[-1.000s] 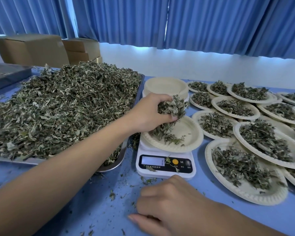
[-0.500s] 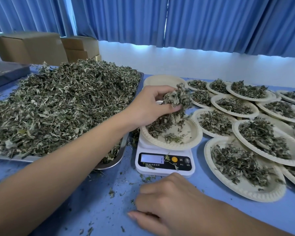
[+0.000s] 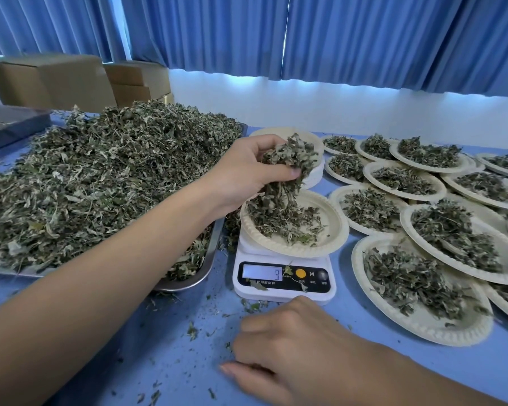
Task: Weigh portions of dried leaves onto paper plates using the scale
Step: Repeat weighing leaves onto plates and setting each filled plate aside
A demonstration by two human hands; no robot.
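Dried leaves (image 3: 288,159) clutched in curled fingers of left hand (image 3: 247,171), forearm outstretched, above paper plate (image 3: 332,227) on scale (image 3: 282,288). Right hand (image 3: 294,347) resting on table (image 3: 159,332), fingers loosely curled, nothing held.

Blue curtains (image 3: 364,39) hang above a white wall (image 3: 335,106), daylight glowing beneath.

1. Left of the frame: a tray (image 3: 188,284) on the table (image 3: 159,347), holding a heap of dried leaves (image 3: 100,177).
2. Centre, just right of the tray: the scale (image 3: 285,291), with a paper plate (image 3: 332,227) on it.
3. Above that plate's left side: the left hand (image 3: 247,168), gripping a clump of leaves (image 3: 291,159).
4. Behind the scale: a stack of plates (image 3: 316,171).
5. Right: filled plates (image 3: 423,323), overlapping.
6. Bottom centre, before the scale: the right hand (image 3: 291,347), on the table.
7. Upper left, behind the tray: boxes (image 3: 50,80).
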